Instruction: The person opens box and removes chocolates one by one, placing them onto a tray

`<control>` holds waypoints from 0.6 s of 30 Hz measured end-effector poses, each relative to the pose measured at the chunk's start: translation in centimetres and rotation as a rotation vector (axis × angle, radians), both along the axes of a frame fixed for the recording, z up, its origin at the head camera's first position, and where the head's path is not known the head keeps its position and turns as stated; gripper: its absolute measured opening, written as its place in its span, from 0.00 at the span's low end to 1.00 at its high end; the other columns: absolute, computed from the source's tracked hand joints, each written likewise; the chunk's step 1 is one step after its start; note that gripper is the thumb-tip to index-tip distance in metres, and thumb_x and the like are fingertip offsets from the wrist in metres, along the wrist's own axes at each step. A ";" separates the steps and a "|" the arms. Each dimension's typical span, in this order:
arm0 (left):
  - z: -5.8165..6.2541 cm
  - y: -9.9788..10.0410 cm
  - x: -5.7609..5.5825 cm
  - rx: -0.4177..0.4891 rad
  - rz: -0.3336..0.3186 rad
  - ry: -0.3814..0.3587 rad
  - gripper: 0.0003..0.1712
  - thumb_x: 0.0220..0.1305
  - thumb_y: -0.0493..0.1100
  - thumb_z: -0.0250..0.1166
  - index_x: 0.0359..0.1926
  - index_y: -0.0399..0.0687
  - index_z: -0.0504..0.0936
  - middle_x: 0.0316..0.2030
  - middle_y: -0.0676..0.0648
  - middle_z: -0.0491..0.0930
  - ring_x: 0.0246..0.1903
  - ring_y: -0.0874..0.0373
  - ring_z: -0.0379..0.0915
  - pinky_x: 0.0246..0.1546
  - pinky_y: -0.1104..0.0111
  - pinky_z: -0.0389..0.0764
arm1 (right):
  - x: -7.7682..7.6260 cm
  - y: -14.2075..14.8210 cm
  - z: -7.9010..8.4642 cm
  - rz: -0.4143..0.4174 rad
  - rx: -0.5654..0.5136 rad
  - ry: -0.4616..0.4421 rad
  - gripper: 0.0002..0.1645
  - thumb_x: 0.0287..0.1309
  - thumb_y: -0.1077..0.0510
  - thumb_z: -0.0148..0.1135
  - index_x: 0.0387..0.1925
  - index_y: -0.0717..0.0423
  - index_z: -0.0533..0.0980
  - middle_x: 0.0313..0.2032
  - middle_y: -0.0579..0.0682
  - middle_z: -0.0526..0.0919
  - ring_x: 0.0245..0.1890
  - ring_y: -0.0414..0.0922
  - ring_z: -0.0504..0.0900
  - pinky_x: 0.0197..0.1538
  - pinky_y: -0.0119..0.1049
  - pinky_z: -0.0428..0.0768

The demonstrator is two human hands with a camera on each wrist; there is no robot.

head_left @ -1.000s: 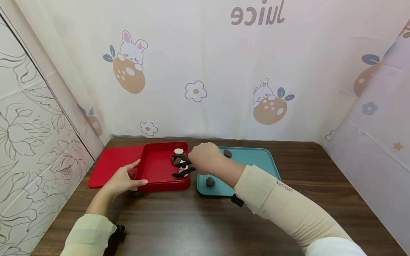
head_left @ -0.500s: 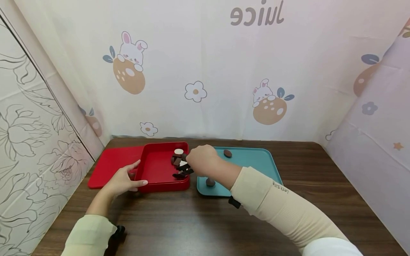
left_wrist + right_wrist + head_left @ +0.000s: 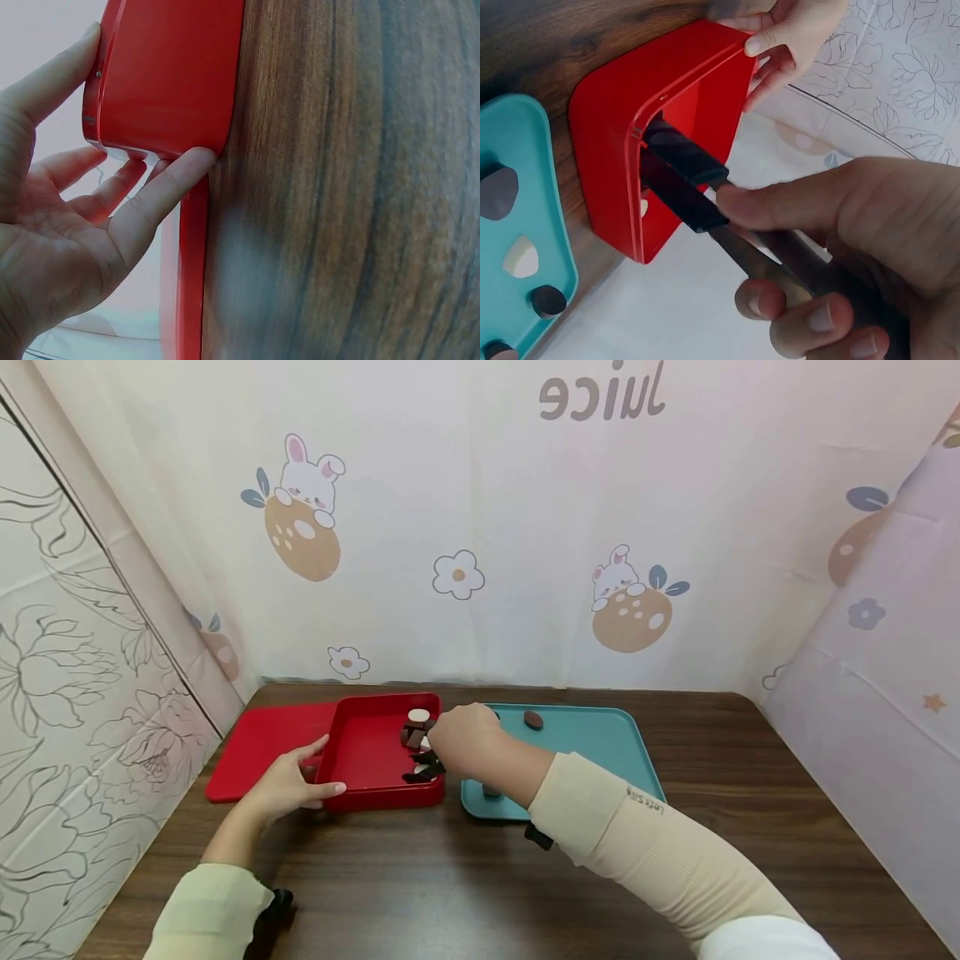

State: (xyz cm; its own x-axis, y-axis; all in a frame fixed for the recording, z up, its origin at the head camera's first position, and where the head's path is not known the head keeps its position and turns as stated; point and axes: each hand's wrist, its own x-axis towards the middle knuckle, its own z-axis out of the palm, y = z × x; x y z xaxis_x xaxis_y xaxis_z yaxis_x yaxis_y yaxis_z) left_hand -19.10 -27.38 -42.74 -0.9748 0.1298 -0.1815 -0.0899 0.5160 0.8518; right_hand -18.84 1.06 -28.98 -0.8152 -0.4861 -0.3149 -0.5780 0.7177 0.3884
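Observation:
My right hand (image 3: 467, 739) grips a pair of tongs (image 3: 682, 180) with dark metal handles and black tips. The tips dip inside the right end of a red box (image 3: 367, 752); the box wall hides their ends in the right wrist view. A white piece shows between and beside the tips in the head view. Brown chocolate-like pieces (image 3: 412, 737) and a white round piece (image 3: 418, 715) lie behind them in the box. With relaxed, spread fingers, my left hand (image 3: 288, 783) touches the box's left end, thumb (image 3: 71, 64) at the rim and index finger low on the wall.
A teal tray (image 3: 600, 731) stands right of the box. On it lie a brown oval piece (image 3: 533, 720), a dark piece (image 3: 496, 191), a white piece (image 3: 521, 256) and others. A flat red lid-like panel (image 3: 258, 747) lies left of the box. A printed curtain hangs behind the table.
My right hand has shifted slightly left and down with the tongs, whose tips have drawn closer together at the box's front right corner. My left hand has stayed put.

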 end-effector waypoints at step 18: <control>0.1 0.1 0.1 -0.008 0.005 0.002 0.60 0.51 0.50 0.77 0.76 0.44 0.50 0.63 0.27 0.62 0.50 0.38 0.72 0.36 0.59 0.86 | -1.0 1.6 -1.2 0.067 -0.076 0.001 0.10 0.58 0.49 0.68 0.40 0.47 0.85 0.20 0.44 0.76 0.17 0.40 0.69 0.18 0.29 0.74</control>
State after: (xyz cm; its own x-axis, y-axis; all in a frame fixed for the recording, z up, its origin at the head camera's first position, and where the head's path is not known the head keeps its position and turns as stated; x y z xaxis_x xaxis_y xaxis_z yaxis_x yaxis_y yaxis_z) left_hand -18.96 -27.31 -42.67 -0.9759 0.1236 -0.1801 -0.0903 0.5227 0.8477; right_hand -19.80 2.69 -30.14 -0.7803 -0.5620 -0.2743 -0.6253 0.7051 0.3344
